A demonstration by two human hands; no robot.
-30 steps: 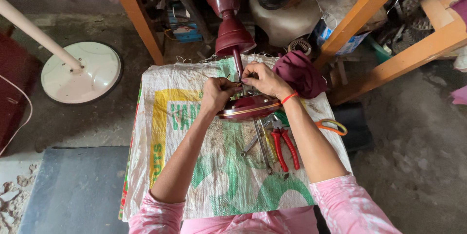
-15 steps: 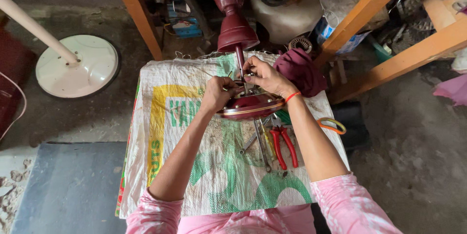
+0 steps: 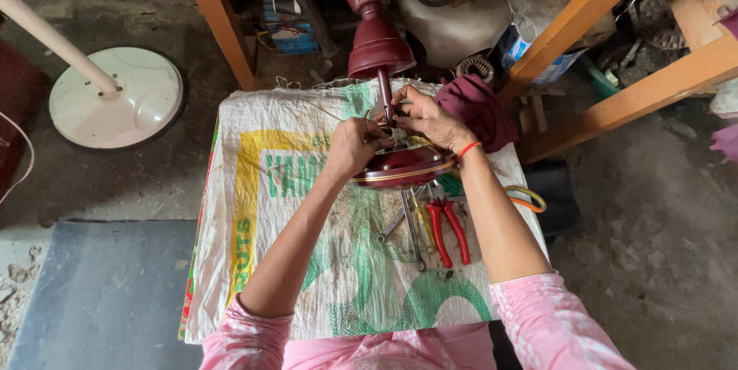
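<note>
A maroon ceiling fan motor [image 3: 403, 166] with a gold rim lies on a sack-covered work surface [image 3: 292, 208]. Its rod [image 3: 384, 93] runs away from me to a maroon cup-shaped cover [image 3: 379, 45]. My left hand [image 3: 352, 147] grips the top of the motor at the base of the rod. My right hand [image 3: 424, 118] is closed around the same spot from the right, fingers pinching a small part that I cannot make out. A red band circles my right wrist.
Red-handled pliers [image 3: 446, 228], a spanner [image 3: 411, 228] and a yellow screwdriver lie just before the motor. A maroon cloth [image 3: 477, 108] sits right of it. A white stand base [image 3: 115, 97] is on the floor at left. Orange wooden beams [image 3: 584, 16] cross behind.
Both hands stay on the motor's top while my fingers shift slightly around the rod's base. The view has drifted a little; the tools have not moved.
</note>
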